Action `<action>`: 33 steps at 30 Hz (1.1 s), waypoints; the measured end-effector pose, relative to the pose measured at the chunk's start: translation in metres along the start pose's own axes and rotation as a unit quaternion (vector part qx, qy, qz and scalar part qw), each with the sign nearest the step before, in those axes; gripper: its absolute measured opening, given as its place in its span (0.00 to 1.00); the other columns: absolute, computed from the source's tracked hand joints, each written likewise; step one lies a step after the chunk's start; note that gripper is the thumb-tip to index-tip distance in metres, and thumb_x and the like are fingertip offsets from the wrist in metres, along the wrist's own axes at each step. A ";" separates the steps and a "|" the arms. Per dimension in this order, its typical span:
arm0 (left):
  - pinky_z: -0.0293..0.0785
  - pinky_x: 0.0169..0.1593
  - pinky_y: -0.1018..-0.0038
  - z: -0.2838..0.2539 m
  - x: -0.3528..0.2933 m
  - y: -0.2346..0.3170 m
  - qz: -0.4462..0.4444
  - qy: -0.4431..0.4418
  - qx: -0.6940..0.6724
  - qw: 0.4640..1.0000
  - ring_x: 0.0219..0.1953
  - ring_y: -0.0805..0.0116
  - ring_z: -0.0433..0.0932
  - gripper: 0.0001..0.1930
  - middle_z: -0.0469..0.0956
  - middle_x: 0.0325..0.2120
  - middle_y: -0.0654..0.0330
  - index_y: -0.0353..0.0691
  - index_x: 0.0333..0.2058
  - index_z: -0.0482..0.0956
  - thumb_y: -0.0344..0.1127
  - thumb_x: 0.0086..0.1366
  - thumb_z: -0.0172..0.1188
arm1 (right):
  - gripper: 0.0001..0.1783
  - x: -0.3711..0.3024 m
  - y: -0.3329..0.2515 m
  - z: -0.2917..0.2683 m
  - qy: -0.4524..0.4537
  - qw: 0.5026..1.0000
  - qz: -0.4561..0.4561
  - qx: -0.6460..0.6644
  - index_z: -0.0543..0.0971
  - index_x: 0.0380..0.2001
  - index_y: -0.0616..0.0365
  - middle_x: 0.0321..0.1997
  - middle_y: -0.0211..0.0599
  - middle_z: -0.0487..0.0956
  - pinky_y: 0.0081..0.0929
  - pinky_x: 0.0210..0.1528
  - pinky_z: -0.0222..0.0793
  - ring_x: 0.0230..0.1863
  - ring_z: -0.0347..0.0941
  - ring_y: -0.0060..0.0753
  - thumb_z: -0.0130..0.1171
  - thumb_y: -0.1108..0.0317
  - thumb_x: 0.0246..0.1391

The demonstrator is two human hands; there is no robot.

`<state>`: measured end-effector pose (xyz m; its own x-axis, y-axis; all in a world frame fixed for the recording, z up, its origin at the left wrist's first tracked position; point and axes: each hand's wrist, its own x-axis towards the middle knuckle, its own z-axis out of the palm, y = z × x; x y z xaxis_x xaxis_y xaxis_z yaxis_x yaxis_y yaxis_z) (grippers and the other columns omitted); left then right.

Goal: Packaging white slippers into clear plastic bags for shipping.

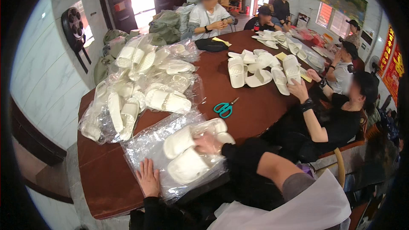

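In front of me a pair of white slippers (187, 167) lies side by side on a clear plastic bag (145, 145), with film over at least part of it. My left hand (149, 179) presses flat on the bag's near left corner, fingers spread. Between the slippers, my right hand (208, 143) grips them near the straps; its fingertips are blurred and partly hidden. Beyond the bag lie scissors (224, 109) with teal handles, apart from both hands.
Bagged white slippers (168, 98) pile up on the left of the brown table (98, 170). Loose slippers (257, 76) cover its far right. A co-worker in black (336, 119) handles slippers at my right; another in white (208, 19) works across the table. Stuffed sacks (166, 25) stand behind.
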<state>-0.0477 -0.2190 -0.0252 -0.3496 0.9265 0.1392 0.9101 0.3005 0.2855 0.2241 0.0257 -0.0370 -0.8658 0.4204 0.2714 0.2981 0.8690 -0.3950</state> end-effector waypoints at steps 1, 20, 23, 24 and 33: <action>0.42 0.76 0.45 0.003 0.005 0.006 0.007 0.008 -0.016 1.000 0.77 0.52 0.51 0.29 0.57 0.75 0.58 0.44 0.71 0.63 0.42 0.74 0.52 | 0.13 -0.019 0.019 -0.019 0.055 0.997 -0.024 -0.047 0.81 0.33 0.54 0.43 0.39 0.80 0.53 0.49 0.69 0.55 0.74 0.48 0.65 0.56 0.52; 0.53 0.73 0.48 0.007 -0.003 -0.012 0.022 0.117 -0.105 0.987 0.72 0.45 0.59 0.23 0.61 0.71 0.48 0.41 0.64 0.71 0.29 0.71 0.56 | 0.19 -0.104 0.062 -0.210 0.130 0.966 0.218 0.043 0.78 0.55 0.57 0.57 0.47 0.79 0.44 0.63 0.69 0.59 0.74 0.52 0.60 0.64 0.61; 0.51 0.74 0.47 0.011 0.001 -0.008 0.030 0.119 -0.097 0.988 0.73 0.46 0.59 0.23 0.61 0.71 0.48 0.41 0.64 0.72 0.30 0.72 0.56 | 0.21 -0.203 -0.005 -0.169 0.059 0.942 0.290 0.156 0.77 0.57 0.57 0.58 0.46 0.78 0.43 0.64 0.68 0.60 0.73 0.50 0.58 0.62 0.63; 0.51 0.74 0.47 0.011 0.001 -0.008 0.030 0.120 -0.090 0.988 0.73 0.46 0.59 0.22 0.62 0.71 0.48 0.41 0.64 0.72 0.30 0.72 0.55 | 0.21 -0.234 -0.022 -0.158 0.047 0.926 0.324 0.188 0.76 0.57 0.57 0.59 0.45 0.77 0.42 0.64 0.68 0.61 0.73 0.49 0.58 0.62 0.63; 0.51 0.74 0.47 0.027 0.045 0.095 0.120 0.156 -0.095 0.976 0.73 0.47 0.58 0.23 0.62 0.71 0.48 0.41 0.64 0.71 0.31 0.72 0.55 | 0.26 -0.494 -0.181 -0.115 0.164 0.625 0.627 0.436 0.72 0.63 0.57 0.64 0.42 0.74 0.38 0.67 0.66 0.64 0.71 0.42 0.53 0.55 0.67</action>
<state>0.0289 -0.1430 -0.0171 -0.2088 0.8417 0.4979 0.9269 0.0080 0.3752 0.6443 -0.3091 0.0008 0.0008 0.7828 -0.6223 0.2037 -0.6094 -0.7663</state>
